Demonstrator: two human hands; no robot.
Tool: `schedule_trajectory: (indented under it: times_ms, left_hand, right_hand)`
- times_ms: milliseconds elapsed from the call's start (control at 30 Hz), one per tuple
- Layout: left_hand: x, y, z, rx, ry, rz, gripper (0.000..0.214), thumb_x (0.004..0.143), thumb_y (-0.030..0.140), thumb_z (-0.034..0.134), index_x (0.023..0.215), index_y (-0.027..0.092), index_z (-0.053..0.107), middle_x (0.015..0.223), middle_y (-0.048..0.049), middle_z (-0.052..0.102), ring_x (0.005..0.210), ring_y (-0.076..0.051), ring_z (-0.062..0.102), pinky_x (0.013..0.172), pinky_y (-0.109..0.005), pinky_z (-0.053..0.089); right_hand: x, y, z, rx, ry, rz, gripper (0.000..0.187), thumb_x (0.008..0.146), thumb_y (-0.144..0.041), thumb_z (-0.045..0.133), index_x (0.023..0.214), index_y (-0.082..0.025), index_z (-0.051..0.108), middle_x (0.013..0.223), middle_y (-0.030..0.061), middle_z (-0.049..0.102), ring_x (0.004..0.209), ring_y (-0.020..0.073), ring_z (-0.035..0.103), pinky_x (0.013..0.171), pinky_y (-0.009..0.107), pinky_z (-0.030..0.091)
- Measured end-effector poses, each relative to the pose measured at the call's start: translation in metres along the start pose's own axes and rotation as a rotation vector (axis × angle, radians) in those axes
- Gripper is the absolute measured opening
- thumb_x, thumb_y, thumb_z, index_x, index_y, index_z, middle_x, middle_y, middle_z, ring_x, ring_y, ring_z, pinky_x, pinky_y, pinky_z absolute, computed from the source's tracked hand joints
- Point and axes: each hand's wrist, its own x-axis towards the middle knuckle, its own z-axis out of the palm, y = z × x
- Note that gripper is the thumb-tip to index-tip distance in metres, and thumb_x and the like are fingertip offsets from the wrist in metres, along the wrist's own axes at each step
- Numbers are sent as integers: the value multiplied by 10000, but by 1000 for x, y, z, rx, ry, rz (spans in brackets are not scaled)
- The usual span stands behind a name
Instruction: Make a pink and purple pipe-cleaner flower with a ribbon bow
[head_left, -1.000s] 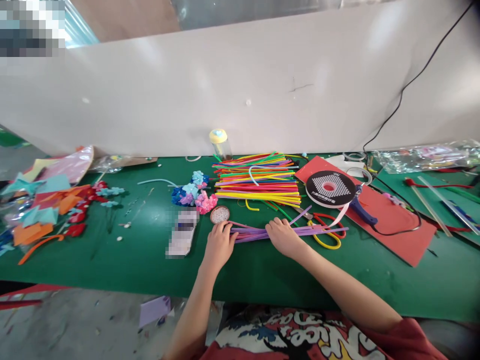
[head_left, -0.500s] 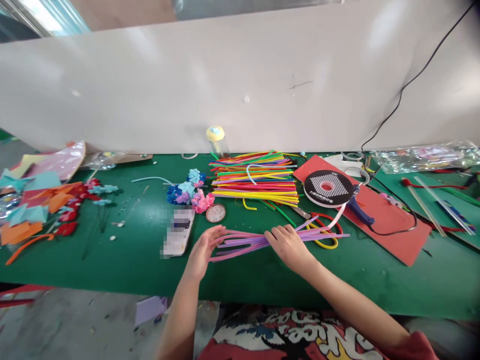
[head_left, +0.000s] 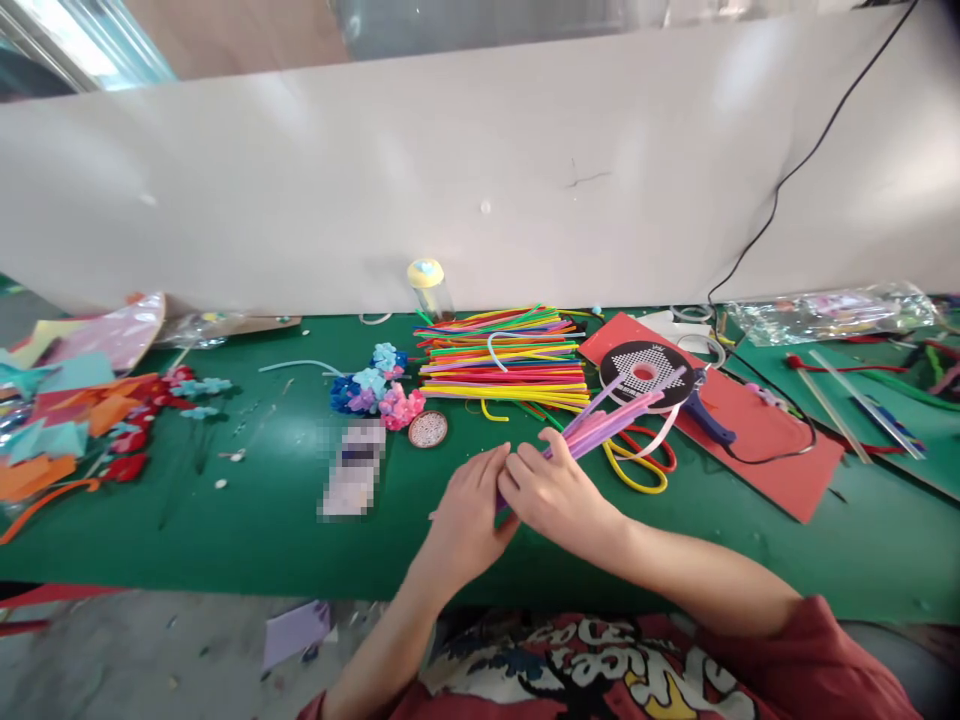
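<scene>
My right hand (head_left: 551,492) grips a bundle of purple and pink sticks (head_left: 611,415) near its lower end, and the bundle slants up to the right over the green table (head_left: 247,500). My left hand (head_left: 469,515) is pressed against the right one, fingers closed round the bundle's near end. Both hands hover just above the table's front middle. Behind them lies a stack of many-coloured sticks (head_left: 502,360).
A black tape reel (head_left: 641,372) and a blue-handled tool (head_left: 705,420) rest on a red sheet (head_left: 765,455). Red and yellow scissors (head_left: 637,465), foam flowers (head_left: 379,392), a small round disc (head_left: 428,429), a phone (head_left: 352,482) and a jar (head_left: 427,285) lie nearby. Coloured foam scraps (head_left: 52,420) pile up at left.
The bundle lay flat on the table under both hands. It has been gathered, lifted and tilted up to the right, and my left hand has come in against the right.
</scene>
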Motion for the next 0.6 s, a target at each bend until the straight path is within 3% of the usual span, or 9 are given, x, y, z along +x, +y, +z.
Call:
schedule_trajectory:
  times_ms: [100, 200, 300, 367, 433, 533, 600]
  left_hand:
    - [18, 10, 16, -90, 52, -72, 275, 753, 147, 385, 970, 123, 553, 895, -126, 643, 816, -219, 601, 698, -345, 491]
    - [31, 15, 19, -248, 133, -158, 195, 772, 165, 373, 656, 162, 530, 562, -19, 544, 499, -125, 496, 485, -240, 404]
    - [40, 21, 18, -455, 172, -203, 234, 823, 243, 376, 690, 155, 547, 466, 44, 397, 412, -80, 374, 432, -207, 320]
    - [45, 25, 19, -552, 183, -202, 245, 838, 285, 381, 770, 146, 571, 459, 56, 363, 408, -76, 355, 437, -206, 309]
    - [51, 28, 22, -577, 201, -181, 242, 828, 290, 400, 751, 139, 572, 472, 46, 394, 429, -82, 385, 457, -212, 325]
    - [60, 33, 26, -563, 180, -127, 202, 793, 247, 429, 664, 144, 547, 520, 17, 479, 465, -97, 448, 469, -217, 350]
    - [66, 36, 28, -558, 167, -78, 165, 777, 217, 430, 685, 154, 551, 578, 1, 534, 512, -115, 498, 484, -222, 380]
  right_hand:
    - [2, 4, -20, -27, 121, 3, 258, 842, -81, 352, 862, -174, 592, 852, 77, 602, 842, 206, 498, 927, 498, 287]
    - [-3, 20, -35, -63, 315, 119, 301, 841, -127, 404, 1073, -274, 527, 1202, 66, 502, 1150, 272, 390, 982, 629, 141]
    - [-7, 36, -36, 38, 681, 372, 512, 793, -169, 497, 1230, -396, 361, 1320, 40, 359, 1239, 339, 295, 974, 666, 155]
    - [-6, 43, -29, 311, 856, 520, 635, 775, -261, 530, 1318, -363, 217, 1386, 64, 228, 1285, 360, 219, 970, 642, 235]
    - [-3, 46, -21, 715, 855, 544, 737, 766, -389, 547, 1355, -304, 113, 1401, 101, 185, 1304, 339, 202, 979, 594, 290]
    - [4, 45, -15, 1308, 634, 408, 847, 726, -529, 568, 1356, -305, 48, 1309, 131, 349, 1168, 276, 440, 891, 483, 445]
    - [9, 44, -18, 1527, 540, 330, 881, 697, -514, 616, 1348, -320, 54, 1163, 108, 482, 964, 230, 576, 754, 406, 521]
